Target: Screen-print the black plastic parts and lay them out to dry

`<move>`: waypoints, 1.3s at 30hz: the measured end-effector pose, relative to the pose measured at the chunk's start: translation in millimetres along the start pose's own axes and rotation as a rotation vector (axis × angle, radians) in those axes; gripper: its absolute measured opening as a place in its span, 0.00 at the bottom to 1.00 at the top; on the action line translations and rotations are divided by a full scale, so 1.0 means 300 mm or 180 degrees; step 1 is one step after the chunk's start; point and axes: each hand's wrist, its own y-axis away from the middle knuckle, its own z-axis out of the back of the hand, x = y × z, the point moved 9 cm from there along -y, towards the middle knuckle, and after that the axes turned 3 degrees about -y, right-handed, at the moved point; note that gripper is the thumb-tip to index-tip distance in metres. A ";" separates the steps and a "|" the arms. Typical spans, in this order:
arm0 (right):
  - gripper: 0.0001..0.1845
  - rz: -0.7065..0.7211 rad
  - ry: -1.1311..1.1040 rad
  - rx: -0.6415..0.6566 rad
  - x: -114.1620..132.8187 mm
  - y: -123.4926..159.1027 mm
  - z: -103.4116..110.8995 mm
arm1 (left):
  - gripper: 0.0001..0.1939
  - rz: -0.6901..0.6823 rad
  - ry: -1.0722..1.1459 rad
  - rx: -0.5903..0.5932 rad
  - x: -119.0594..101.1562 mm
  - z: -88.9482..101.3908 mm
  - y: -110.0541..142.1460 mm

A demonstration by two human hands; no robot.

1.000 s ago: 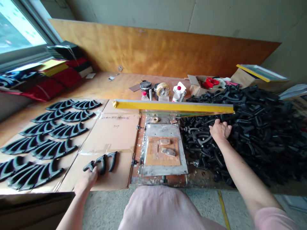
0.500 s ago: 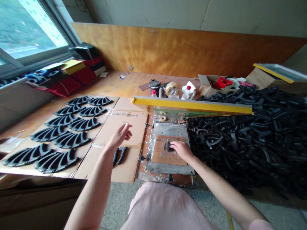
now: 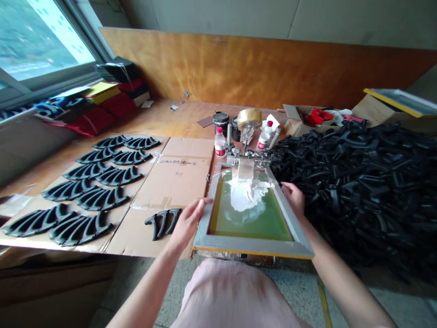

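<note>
A screen-printing frame (image 3: 201, 230) with a grey border and a green mesh lies lowered in front of me, with white ink (image 3: 244, 196) spread over the mesh's far half. My left hand (image 3: 191, 216) has its fingers closed at the frame's left edge. On the opposite edge, my right hand (image 3: 294, 198) is closed at the frame's side, some fingers hidden. The metal plate and the small black part are hidden beneath the frame. Beside my left hand, several curved black plastic pieces (image 3: 164, 222) lie on cardboard.
Fan-like rows of black pieces (image 3: 102, 198) cover the cardboard at left. A big heap of black parts (image 3: 358, 196) fills the right side. Behind the frame stand a hinge clamp (image 3: 247, 157), two red-capped bottles (image 3: 220, 143) and a dark tub (image 3: 221, 122).
The raised frame has come down over the plate. My right hand left the small black part for the frame's right edge; my left hand moved right to its left edge.
</note>
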 end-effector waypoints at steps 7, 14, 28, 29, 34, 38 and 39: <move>0.30 0.1102 -0.0195 0.0982 0.363 -0.094 -0.155 | 0.44 0.0601 0.0182 -0.0143 0.438 -0.064 -0.023; 0.11 0.1738 0.0365 0.1937 0.427 0.172 -0.244 | 0.40 0.0676 0.0033 -0.0299 0.488 -0.051 -0.036; 0.16 0.2088 -0.0023 0.1920 0.433 0.271 -0.198 | 0.39 0.0748 0.0177 -0.0188 0.446 -0.061 -0.022; 0.13 0.2067 -0.0065 0.2008 0.435 0.268 -0.198 | 0.39 0.0760 0.0171 -0.0190 0.442 -0.061 -0.020; 0.21 0.1393 -0.0131 0.1685 0.472 0.028 -0.160 | 0.43 0.0826 0.0345 -0.0085 0.346 -0.057 0.009; 0.30 0.0799 -0.0175 0.1006 0.393 -0.206 -0.037 | 0.37 0.0689 0.0589 -0.0011 0.156 -0.045 0.036; 0.27 0.0601 -0.0290 0.0742 0.337 -0.247 0.010 | 0.33 0.0562 0.0611 -0.0049 0.095 -0.039 0.033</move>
